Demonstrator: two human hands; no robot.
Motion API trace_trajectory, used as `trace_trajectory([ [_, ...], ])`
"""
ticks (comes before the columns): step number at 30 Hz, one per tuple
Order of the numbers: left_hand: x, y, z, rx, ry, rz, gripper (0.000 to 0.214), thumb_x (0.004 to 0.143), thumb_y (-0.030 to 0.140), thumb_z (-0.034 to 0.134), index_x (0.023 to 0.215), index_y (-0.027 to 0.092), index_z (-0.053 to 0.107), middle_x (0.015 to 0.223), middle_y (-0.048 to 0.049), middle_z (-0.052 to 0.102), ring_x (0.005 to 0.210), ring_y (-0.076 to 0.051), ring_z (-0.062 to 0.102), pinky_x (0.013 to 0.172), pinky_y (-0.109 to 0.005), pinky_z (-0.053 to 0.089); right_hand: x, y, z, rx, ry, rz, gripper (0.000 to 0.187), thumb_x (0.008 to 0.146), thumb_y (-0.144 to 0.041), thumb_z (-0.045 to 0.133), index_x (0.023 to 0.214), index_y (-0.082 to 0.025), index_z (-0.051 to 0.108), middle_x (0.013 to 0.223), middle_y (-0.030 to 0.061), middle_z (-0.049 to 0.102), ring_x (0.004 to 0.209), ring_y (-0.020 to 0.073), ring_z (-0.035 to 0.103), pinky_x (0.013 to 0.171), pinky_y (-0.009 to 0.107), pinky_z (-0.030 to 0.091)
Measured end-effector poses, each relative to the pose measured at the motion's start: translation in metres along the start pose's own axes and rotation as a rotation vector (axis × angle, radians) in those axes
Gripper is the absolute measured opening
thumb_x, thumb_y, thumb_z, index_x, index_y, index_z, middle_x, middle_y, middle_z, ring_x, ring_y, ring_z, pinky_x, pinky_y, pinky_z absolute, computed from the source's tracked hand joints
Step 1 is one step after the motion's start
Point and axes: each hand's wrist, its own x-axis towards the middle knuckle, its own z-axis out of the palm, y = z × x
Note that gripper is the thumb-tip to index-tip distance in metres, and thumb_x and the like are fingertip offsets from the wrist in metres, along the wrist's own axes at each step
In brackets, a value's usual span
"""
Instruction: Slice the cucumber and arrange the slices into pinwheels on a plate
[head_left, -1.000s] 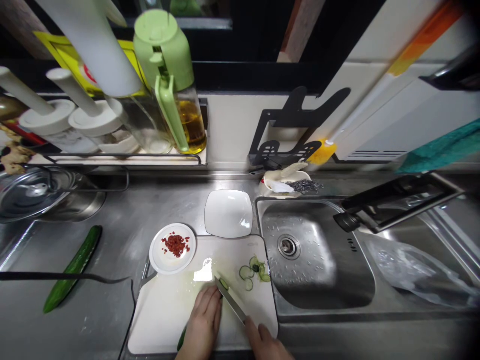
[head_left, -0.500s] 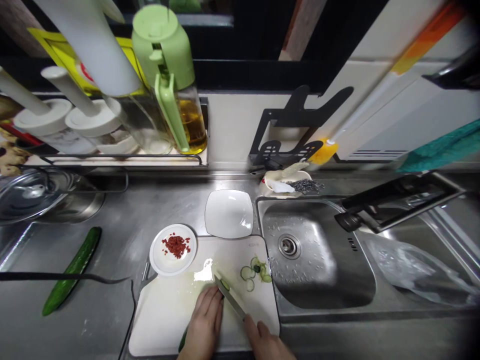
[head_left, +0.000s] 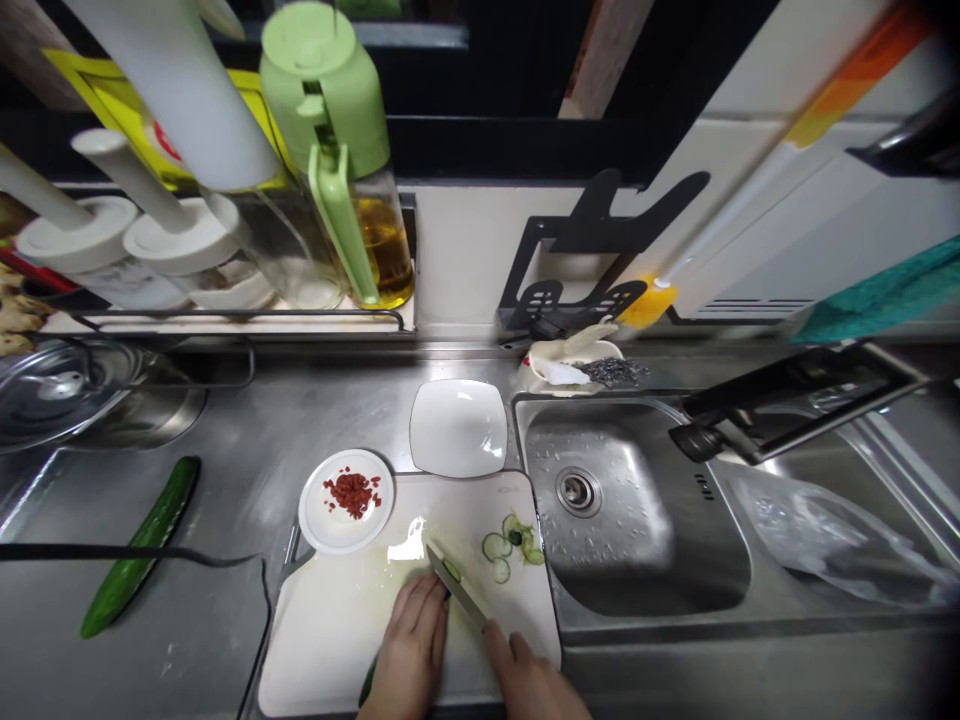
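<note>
On the white cutting board, my left hand is closed over a cucumber, most of which it hides; a bit of green skin shows by the wrist. My right hand grips a knife, its blade slanting up and left, right by my left fingertips. A cut slice lies against the blade. Several thin cucumber slices and scraps rest at the board's right side.
A plate of small red pieces overlaps the board's upper left corner. Behind the board sits a white square plate. The sink borders the right. A whole cucumber lies far left. An oil bottle stands on the rack.
The knife and both hands stay nearly in place, with only a slight shift of the blade. The view has tilted very slightly.
</note>
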Motion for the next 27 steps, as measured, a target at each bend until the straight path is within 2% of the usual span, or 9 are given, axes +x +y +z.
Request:
trace_trajectory([
  [4, 0.0, -0.001, 0.0, -0.002, -0.002, 0.008, 0.028, 0.09, 0.018, 0.041, 0.109, 0.018, 0.061, 0.107, -0.0073, 0.068, 0.104, -0.018, 0.061, 0.093, -0.035, 0.053, 0.003, -0.004, 0.0, -0.051, 0.029, 0.034, 0.06, 0.074, 0.006, 0.033, 0.124, -0.022, 0.049, 0.091, 0.008, 0.067, 0.072, 0.0193, 0.068, 0.054, 0.021, 0.043],
  [8, -0.001, -0.002, 0.002, -0.009, -0.013, 0.003, 0.028, 0.09, 0.017, 0.042, 0.112, 0.017, 0.06, 0.109, -0.0077, 0.067, 0.105, -0.018, 0.061, 0.093, -0.036, 0.053, 0.005, -0.004, 0.0, -0.047, 0.022, 0.0, 0.057, 0.074, 0.006, 0.032, 0.122, -0.02, 0.05, 0.09, 0.0074, 0.067, 0.07, 0.0188, 0.068, 0.051, 0.02, 0.043],
  [13, -0.001, -0.002, 0.003, -0.016, 0.002, -0.001, 0.028, 0.09, 0.016, 0.042, 0.112, 0.017, 0.059, 0.109, -0.0083, 0.067, 0.105, -0.018, 0.061, 0.093, -0.037, 0.053, 0.008, -0.007, 0.002, -0.033, 0.102, 0.03, 0.056, 0.074, 0.005, 0.032, 0.12, -0.021, 0.051, 0.085, 0.0067, 0.067, 0.069, 0.016, 0.067, 0.052, 0.018, 0.043],
  [15, -0.001, -0.002, 0.003, -0.017, -0.006, 0.003, 0.028, 0.089, 0.016, 0.042, 0.113, 0.017, 0.058, 0.109, -0.0082, 0.067, 0.105, -0.018, 0.061, 0.094, -0.037, 0.052, 0.011, -0.008, 0.002, -0.033, 0.093, 0.026, 0.055, 0.075, 0.005, 0.03, 0.12, -0.02, 0.05, 0.086, 0.0074, 0.066, 0.07, 0.0168, 0.067, 0.053, 0.019, 0.043],
  [20, -0.003, -0.004, 0.005, -0.014, -0.015, 0.011, 0.031, 0.089, 0.016, 0.042, 0.116, 0.016, 0.057, 0.112, -0.0082, 0.066, 0.107, -0.018, 0.06, 0.095, -0.036, 0.052, 0.021, -0.012, -0.008, -0.044, -0.032, 0.043, 0.06, 0.074, 0.009, 0.029, 0.122, -0.021, 0.048, 0.093, 0.0081, 0.066, 0.076, 0.019, 0.067, 0.057, 0.022, 0.044],
  [27, -0.005, -0.006, 0.006, -0.015, -0.018, 0.009, 0.03, 0.09, 0.017, 0.043, 0.116, 0.016, 0.057, 0.111, -0.0087, 0.066, 0.108, -0.019, 0.059, 0.094, -0.036, 0.052, 0.028, -0.019, -0.02, -0.02, 0.003, 0.047, 0.057, 0.077, 0.009, 0.028, 0.12, -0.02, 0.051, 0.095, 0.0076, 0.067, 0.078, 0.0186, 0.067, 0.058, 0.022, 0.045],
])
